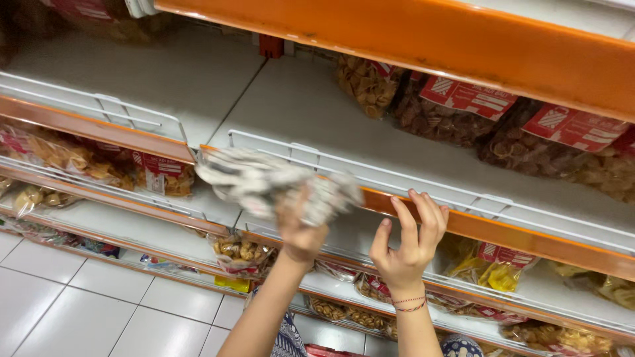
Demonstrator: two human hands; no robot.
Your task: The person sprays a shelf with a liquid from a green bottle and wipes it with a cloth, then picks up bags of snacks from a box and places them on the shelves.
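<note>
Head view: left hand point(301, 228) is gripping a crumpled grey-white cloth point(274, 182), fingers clamped on it, holding it against the front edge of the white shelf point(291, 99) at frame centre, right over the white wire guard rail point(397, 175). Cloth is blurred, so the hand is likely mid-swipe; can't tell more than that

Right hand point(407, 241) is sitting just right of the cloth, fingers apart and hooked over the orange shelf lip point(529, 241), holding nothing, looking like it is bracing. Thin beaded bracelets are showing on that wrist

Progress, as a judgement: the shelf surface is looking bare and pale across the centre and upper left of the frame, no visible dirt either way, so how much is already wiped can't be read. Cloth is working at the front rail only; the back of the shelf and the stocked stretch at upper right are looking untouched

Contents: clear snack bags with red labels point(463, 106) are lying at the back of this shelf, upper right, holding pale curls and dark brown pieces. Lower shelves are carrying more clear bags of yellow-brown crackers point(79, 158) at left and yellow chips point(493, 271) at lower right. White tiled floor point(79, 311) is showing at lower left
</note>
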